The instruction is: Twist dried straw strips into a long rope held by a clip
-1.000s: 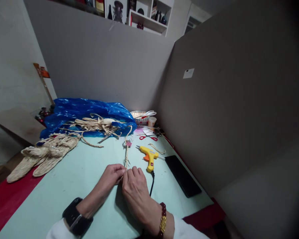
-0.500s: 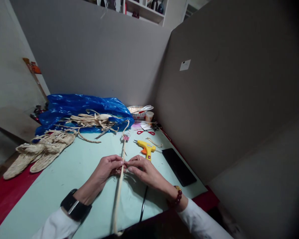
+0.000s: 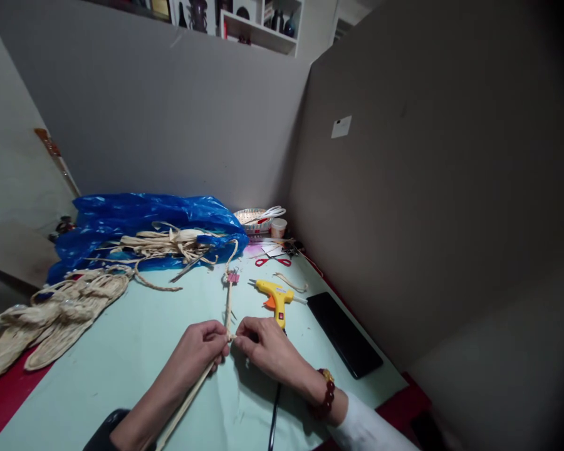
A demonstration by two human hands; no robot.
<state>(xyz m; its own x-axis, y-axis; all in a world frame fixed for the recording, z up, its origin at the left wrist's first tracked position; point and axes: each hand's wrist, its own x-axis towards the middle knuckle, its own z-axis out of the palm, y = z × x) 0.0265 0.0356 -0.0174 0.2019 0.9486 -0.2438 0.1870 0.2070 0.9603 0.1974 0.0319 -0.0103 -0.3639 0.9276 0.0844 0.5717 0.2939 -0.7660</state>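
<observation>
A pale straw braid runs toward me over the table from a pink binder clip. My left hand pinches the braid's near end between thumb and fingers. From under that hand a long flat straw strand slants down to the lower left. Close on the right, my right hand is closed in a pinch on a short bit of straw at the same spot. The fingertips of both hands almost meet there. Just beyond my right hand lies a yellow glue gun.
Red-handled scissors and a black phone-like slab lie at the right. A blue plastic bag with loose straw fills the back left. Woven straw sandals sit at the left edge. Grey partitions stand behind.
The strand's loose length has swung from straight toward me to the lower left, under my left hand. Both hands appear lower in view, and the whole scene has shifted down somewhat.
</observation>
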